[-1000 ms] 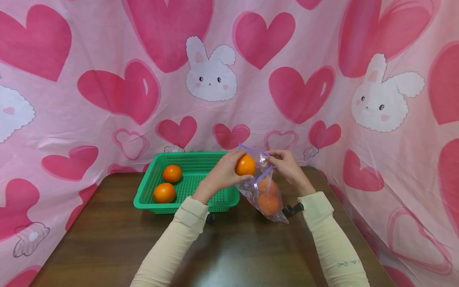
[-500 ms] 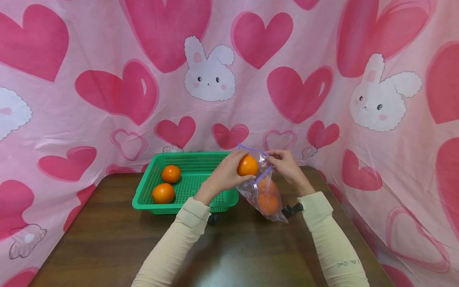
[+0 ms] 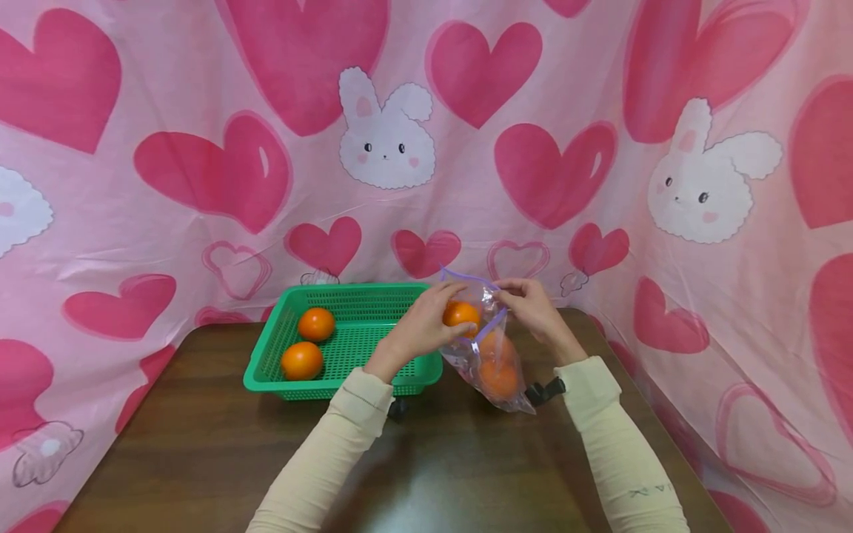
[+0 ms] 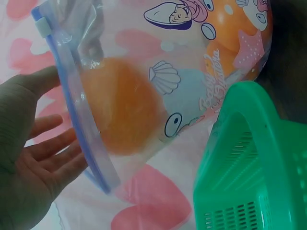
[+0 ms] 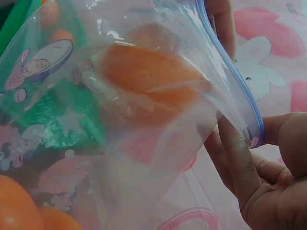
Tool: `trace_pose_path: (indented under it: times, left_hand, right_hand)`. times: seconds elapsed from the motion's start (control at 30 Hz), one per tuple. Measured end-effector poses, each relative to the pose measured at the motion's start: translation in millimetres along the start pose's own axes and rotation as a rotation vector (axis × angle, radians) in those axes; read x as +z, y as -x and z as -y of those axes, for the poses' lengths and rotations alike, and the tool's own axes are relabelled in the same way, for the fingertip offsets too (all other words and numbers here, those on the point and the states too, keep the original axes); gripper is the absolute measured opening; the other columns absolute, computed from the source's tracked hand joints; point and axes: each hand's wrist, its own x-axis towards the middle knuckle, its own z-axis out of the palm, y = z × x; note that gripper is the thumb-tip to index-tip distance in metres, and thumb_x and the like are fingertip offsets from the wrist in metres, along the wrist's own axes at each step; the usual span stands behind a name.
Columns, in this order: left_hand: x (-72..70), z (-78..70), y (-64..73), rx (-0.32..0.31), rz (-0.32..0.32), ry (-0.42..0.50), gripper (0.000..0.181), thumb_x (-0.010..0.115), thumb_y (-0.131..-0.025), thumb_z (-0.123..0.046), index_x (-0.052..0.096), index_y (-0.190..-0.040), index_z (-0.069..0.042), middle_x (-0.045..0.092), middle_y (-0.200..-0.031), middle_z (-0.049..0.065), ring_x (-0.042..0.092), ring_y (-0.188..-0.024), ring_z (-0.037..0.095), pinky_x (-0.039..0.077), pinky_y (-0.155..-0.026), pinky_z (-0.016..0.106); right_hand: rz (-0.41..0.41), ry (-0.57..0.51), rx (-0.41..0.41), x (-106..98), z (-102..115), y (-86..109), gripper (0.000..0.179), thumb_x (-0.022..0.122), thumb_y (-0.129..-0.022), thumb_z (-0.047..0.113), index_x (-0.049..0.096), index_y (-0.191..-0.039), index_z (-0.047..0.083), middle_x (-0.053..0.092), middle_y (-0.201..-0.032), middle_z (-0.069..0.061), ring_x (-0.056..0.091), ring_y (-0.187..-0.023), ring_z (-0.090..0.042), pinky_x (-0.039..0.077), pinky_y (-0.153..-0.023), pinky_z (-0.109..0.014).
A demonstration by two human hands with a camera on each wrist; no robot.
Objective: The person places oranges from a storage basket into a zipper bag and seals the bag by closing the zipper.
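Note:
A clear zip bag with a purple zip edge hangs open-mouthed over the table, two oranges showing in its lower part. My right hand pinches the bag's rim between thumb and fingers, also plain in the right wrist view. At the mouth, my left hand has its thumb and fingers spread. Another orange is inside the bag just past that hand. In the left wrist view this orange lies behind the film, apart from the loosely extended fingers.
A green perforated basket stands left of the bag, with two oranges at its left end. Both rest on a dark wooden table. A pink cloth with hearts and rabbits hangs behind and at the sides.
The orange in my left hand has moved right and down into the bag's mouth, and the fingers have let it go. My right hand stays on the rim.

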Motion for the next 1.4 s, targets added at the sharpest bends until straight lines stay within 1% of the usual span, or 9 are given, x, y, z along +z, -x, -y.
trace_pose_path:
  times: [0.2, 0.33, 0.5, 0.6, 0.73, 0.97, 1.13, 1.27, 1.4]
  left_hand:
    - [-2.1, 3.2, 2.8, 0.039, -0.055, -0.015, 0.063, 0.081, -0.088, -0.029, 0.057, -0.142, -0.005, 0.060, -0.139, 0.008, 0.058, -0.127, 0.027, 0.051, -0.105, 0.042]
    - [-4.2, 9.5, 8.1, 0.079, -0.103, -0.012, 0.052, 0.078, -0.092, -0.025, 0.061, -0.137, -0.005, 0.063, -0.134, 0.007, 0.060, -0.124, 0.024, 0.051, -0.106, 0.040]
    - [-11.4, 19.5, 18.2, 0.101, -0.153, 0.023, 0.043, 0.075, -0.094, -0.020, 0.065, -0.132, -0.004, 0.064, -0.129, 0.007, 0.061, -0.122, 0.024, 0.052, -0.105, 0.041]
    - [-17.1, 26.6, 24.7, 0.083, -0.158, 0.028, 0.041, 0.073, -0.095, -0.018, 0.065, -0.132, -0.004, 0.063, -0.131, 0.007, 0.060, -0.124, 0.024, 0.051, -0.106, 0.041]
    - [-24.0, 36.8, 34.0, 0.024, -0.152, 0.010, 0.039, 0.072, -0.096, -0.017, 0.065, -0.132, -0.005, 0.063, -0.134, 0.009, 0.059, -0.125, 0.026, 0.051, -0.106, 0.043]
    - [-34.1, 49.7, 45.2, -0.024, -0.149, 0.020, 0.037, 0.071, -0.096, -0.016, 0.066, -0.131, -0.006, 0.063, -0.134, 0.011, 0.059, -0.125, 0.028, 0.050, -0.107, 0.044]
    - [-40.6, 56.4, 55.2, -0.046, -0.160, 0.030, 0.035, 0.070, -0.096, -0.016, 0.067, -0.129, -0.005, 0.064, -0.132, 0.011, 0.059, -0.124, 0.028, 0.051, -0.105, 0.046]
    - [-44.4, 63.9, 64.6, -0.087, -0.164, 0.024, 0.034, 0.070, -0.096, -0.016, 0.067, -0.129, -0.006, 0.064, -0.132, 0.011, 0.059, -0.123, 0.030, 0.051, -0.105, 0.046]
    - [-48.3, 72.4, 74.7, -0.138, -0.171, 0.000, 0.034, 0.070, -0.096, -0.016, 0.068, -0.129, -0.007, 0.064, -0.133, 0.011, 0.059, -0.124, 0.031, 0.051, -0.105, 0.048]
  right_hand:
    - [0.006, -0.032, 0.001, 3, 2, -2.6, 0.032, 0.055, -0.101, 0.003, 0.060, -0.128, -0.015, 0.067, -0.086, -0.001, 0.064, -0.072, -0.006, 0.055, -0.061, -0.020]
    - [0.009, -0.037, 0.000, 3, 5, -1.1, 0.034, 0.055, -0.101, 0.003, 0.058, -0.129, -0.016, 0.067, -0.085, 0.000, 0.063, -0.072, -0.004, 0.055, -0.061, -0.019]
    - [0.004, -0.033, 0.004, 2, 6, 0.1, 0.036, 0.056, -0.100, 0.003, 0.057, -0.130, -0.016, 0.068, -0.085, 0.002, 0.063, -0.073, -0.004, 0.056, -0.062, -0.020]
    - [0.000, -0.023, 0.002, 1, 6, -0.7, 0.036, 0.056, -0.100, 0.003, 0.058, -0.130, -0.016, 0.068, -0.083, 0.003, 0.063, -0.072, -0.003, 0.055, -0.060, -0.019]
    - [-0.003, 0.003, 0.008, 0, 5, -2.3, 0.036, 0.057, -0.098, 0.002, 0.059, -0.128, -0.018, 0.069, -0.082, 0.003, 0.062, -0.069, -0.002, 0.053, -0.058, -0.019]
    - [0.016, 0.045, 0.042, 0, 6, -2.3, 0.034, 0.053, -0.101, 0.001, 0.057, -0.127, -0.021, 0.067, -0.083, -0.002, 0.063, -0.069, -0.003, 0.055, -0.062, -0.017]
    - [0.034, 0.083, 0.051, 2, 8, -1.0, 0.030, 0.057, -0.102, 0.006, 0.063, -0.114, -0.020, 0.065, -0.075, 0.001, 0.058, -0.063, -0.003, 0.050, -0.056, -0.019]
    - [0.053, 0.087, 0.045, 3, 10, 0.1, 0.030, 0.059, -0.102, 0.010, 0.064, -0.105, -0.020, 0.065, -0.071, 0.001, 0.056, -0.060, -0.003, 0.046, -0.053, -0.019]
    - [0.086, 0.049, 0.040, 5, 10, 0.5, 0.032, 0.056, -0.104, 0.010, 0.062, -0.104, -0.022, 0.068, -0.072, -0.001, 0.063, -0.063, -0.005, 0.053, -0.057, -0.020]
